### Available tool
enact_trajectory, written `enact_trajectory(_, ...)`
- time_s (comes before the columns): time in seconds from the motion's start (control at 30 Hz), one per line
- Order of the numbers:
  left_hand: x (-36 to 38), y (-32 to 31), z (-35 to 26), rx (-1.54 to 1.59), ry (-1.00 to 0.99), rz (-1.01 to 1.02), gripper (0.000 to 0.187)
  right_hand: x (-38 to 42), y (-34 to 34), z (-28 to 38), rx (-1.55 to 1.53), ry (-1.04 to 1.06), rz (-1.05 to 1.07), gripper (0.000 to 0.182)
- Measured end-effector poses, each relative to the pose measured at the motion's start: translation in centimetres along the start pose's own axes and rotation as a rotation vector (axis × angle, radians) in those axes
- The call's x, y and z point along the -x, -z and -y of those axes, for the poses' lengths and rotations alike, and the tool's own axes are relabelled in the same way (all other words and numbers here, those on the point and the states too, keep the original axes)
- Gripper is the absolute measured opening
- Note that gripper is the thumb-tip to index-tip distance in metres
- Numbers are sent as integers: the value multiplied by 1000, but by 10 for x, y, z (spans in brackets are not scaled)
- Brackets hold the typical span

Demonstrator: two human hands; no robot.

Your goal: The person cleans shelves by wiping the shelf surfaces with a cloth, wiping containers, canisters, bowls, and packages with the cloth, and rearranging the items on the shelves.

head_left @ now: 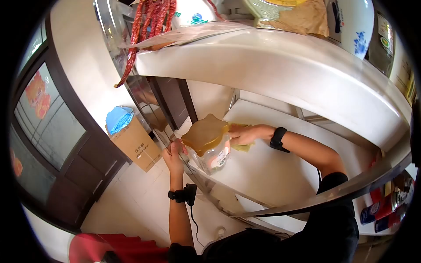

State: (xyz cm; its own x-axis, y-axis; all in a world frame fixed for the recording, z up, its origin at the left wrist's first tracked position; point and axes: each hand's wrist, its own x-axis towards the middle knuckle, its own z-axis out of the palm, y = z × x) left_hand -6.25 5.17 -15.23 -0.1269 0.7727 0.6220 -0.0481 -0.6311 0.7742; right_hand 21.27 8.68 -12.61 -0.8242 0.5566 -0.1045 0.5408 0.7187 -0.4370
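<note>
A clear plastic jar (212, 158) with a gold, star-shaped lid (206, 133) and a printed label stands near the left end of the white lower shelf (272, 162). My left hand (174, 154) is closed at the jar's left side, beside the shelf's metal post; the post and jar partly hide its fingers. Behind the jar, on its right, my right hand (246, 133) presses a yellow cloth (244, 145) against the shelf surface. The lid covers part of that hand's fingertips.
Above is a thick white shelf edge (272, 48) with dried red chillies (153, 19) hanging over its left corner. A curved metal rail (333, 195) crosses in front of my right arm. Cans (377, 210) stand at right; a cardboard box (135, 144) is on the floor left.
</note>
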Motion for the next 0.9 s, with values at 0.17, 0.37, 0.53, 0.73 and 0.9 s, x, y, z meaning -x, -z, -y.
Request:
enact_trajectory(0.17, 1, -6, -8, -5, 23, -38, 45, 36, -18, 3, -58, -5, -39, 60)
enact_trajectory(0.37, 1, 0, 7, 14, 22, -58, 43, 105, -30, 22, -215, -117, -71, 60)
enact_trajectory(0.53, 4, -2, 5, 67, 115, -70, 39, 160, -26, 59, -414, -469, -220, 63)
enact_trajectory(0.73, 5, -3, 4, 162, 110, 16, 36, 166, -28, 43, -199, -844, -303, 61)
enact_trajectory(0.9, 3, -3, 7, 237, 82, 26, 30, 121, -28, 42, -95, -833, -261, 63)
